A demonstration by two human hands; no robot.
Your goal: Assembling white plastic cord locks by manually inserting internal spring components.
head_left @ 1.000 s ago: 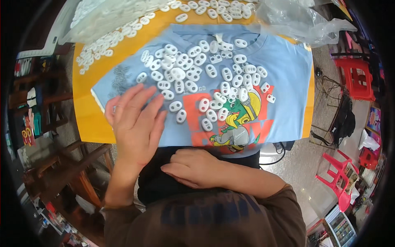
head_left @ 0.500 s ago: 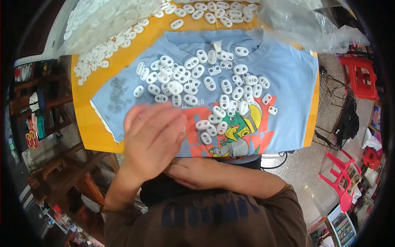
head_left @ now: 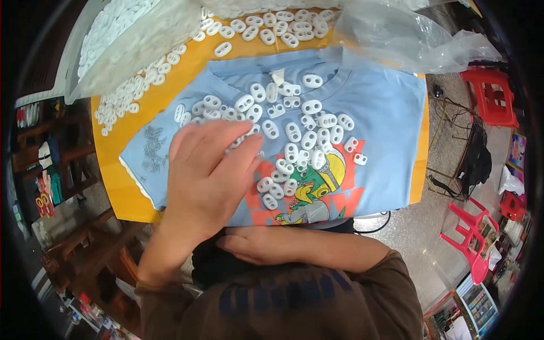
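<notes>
Many white oval plastic pieces with two holes (head_left: 293, 132) lie scattered over a light blue T-shirt (head_left: 385, 107) with a cartoon print. My left hand (head_left: 204, 164) reaches over the left cluster, palm down, covering some of the pieces. A gap shows between its thumb and forefinger, with white pieces visible there; no piece is seen gripped. Below the shirt's lower edge, my right hand (head_left: 243, 245) rests near my left wrist. Its fingers are tucked out of sight, so whatever they hold, if anything, is hidden.
Under the shirt is a yellow-orange tabletop (head_left: 107, 175). More white pieces (head_left: 136, 88) are heaped at the far left beside a clear plastic bag (head_left: 119, 56). Another crumpled clear bag (head_left: 408, 39) lies at the far right. Red plastic stools (head_left: 490, 99) stand on the floor to the right.
My left hand has moved forward from the shirt's lower part onto the left cluster of pieces. The view has shifted slightly; my right hand stays low by the edge.
</notes>
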